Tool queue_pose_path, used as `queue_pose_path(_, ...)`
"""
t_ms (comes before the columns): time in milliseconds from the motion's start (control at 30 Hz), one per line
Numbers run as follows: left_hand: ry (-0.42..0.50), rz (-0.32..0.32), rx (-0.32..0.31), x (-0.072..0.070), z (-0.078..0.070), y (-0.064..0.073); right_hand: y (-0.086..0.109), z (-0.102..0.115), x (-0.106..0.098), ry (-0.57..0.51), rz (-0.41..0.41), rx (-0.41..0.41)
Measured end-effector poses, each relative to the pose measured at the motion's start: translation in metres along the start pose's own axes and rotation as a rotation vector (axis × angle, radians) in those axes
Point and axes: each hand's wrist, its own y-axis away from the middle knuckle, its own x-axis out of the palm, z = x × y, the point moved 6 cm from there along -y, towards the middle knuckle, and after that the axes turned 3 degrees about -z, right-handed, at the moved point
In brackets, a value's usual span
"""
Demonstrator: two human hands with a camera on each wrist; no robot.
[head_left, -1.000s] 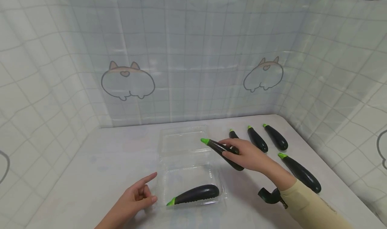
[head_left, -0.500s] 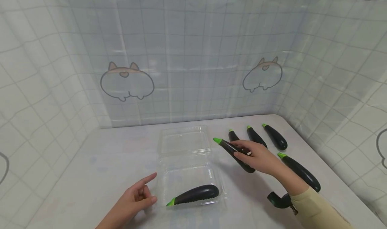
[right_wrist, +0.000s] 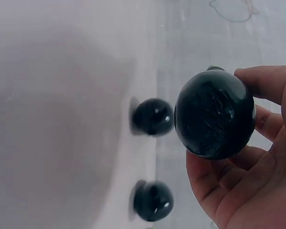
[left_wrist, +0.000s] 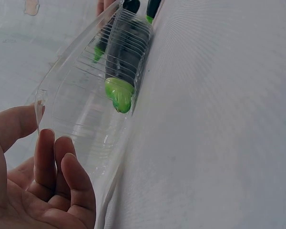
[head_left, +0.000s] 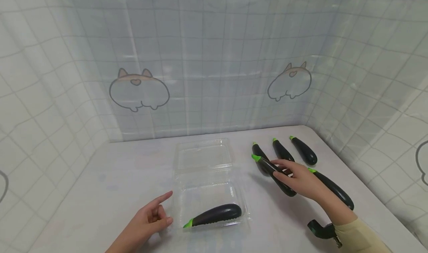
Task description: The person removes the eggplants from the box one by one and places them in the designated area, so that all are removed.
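Observation:
My right hand [head_left: 301, 178] grips a dark eggplant [head_left: 275, 177] with a bright green stem end, its fingers on one side and thumb on the other. This eggplant slants over another eggplant [head_left: 259, 149] and partly hides it. In the right wrist view its rounded end [right_wrist: 214, 114] faces the camera. A clear plastic clamshell box [head_left: 204, 193] lies opened flat, its lid [head_left: 204, 154] at the back. One eggplant [head_left: 219, 214] lies along the box's front side. At the box's left edge is my left hand [head_left: 147, 219], index finger extended and thumb tip at the rim [left_wrist: 40, 95].
Two more eggplants [head_left: 282, 149] [head_left: 303, 151] lie at the back right. Another eggplant [head_left: 334, 190] is partly behind the right hand. A black curved piece [head_left: 322, 229] shows beside the right sleeve [head_left: 361, 236]. Grid-patterned sheets [head_left: 214, 67] wall in the white table [head_left: 117, 178].
My right hand has moved right and slightly toward the front with the eggplant, away from the box and over the eggplant behind. The left hand and the boxed eggplant have stayed put.

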Motion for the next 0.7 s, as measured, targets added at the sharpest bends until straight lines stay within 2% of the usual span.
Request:
queue_pose_path(267, 0.012, 0.01, -0.001, 0.0, 0.002, 0.001, 0.014, -0.016, -0.007, 0.021, -0.028, 0.056)
queue_pose_path(567, 0.009, 0.017, 0.032, 0.001, -0.001, 0.001, 0.028, -0.028, -0.016, 0.025, -0.04, 0.111)
queue_pose_path(700, 0.028, 0.021, 0.021, 0.001, 0.0, 0.001, 0.033, -0.033, -0.017, 0.014, -0.04, 0.139)
